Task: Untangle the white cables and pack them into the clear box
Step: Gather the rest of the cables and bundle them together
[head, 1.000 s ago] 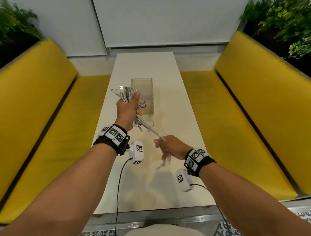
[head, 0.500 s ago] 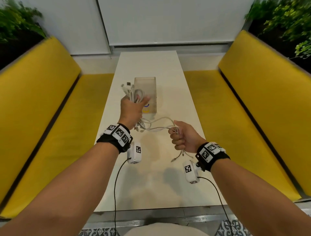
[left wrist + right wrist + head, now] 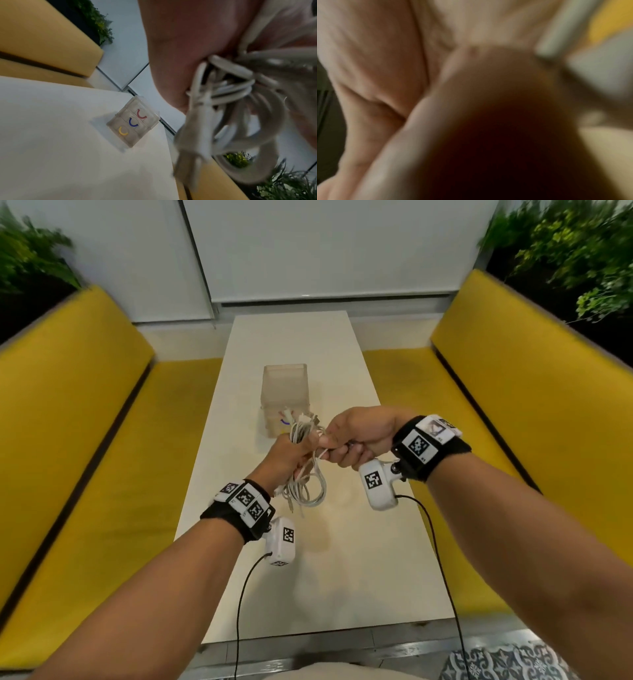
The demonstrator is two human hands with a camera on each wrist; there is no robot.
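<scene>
Head view looks down the table (image 3: 342, 559), wrist views close-up (right blurred), left shares table

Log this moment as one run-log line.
left hand: grips white cables | right hand: pinches a strand | clear box: on table, no cables visibly inside

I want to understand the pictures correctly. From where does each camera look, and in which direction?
Head: worn on the head, looks forward and down at the table; shows both forearms, left hand and right hand at the white cables.
Left wrist: looks along the palm; cables close, clear box beyond.
Right wrist: blurred skin only.
Head and left wrist share cables, box and table.
</scene>
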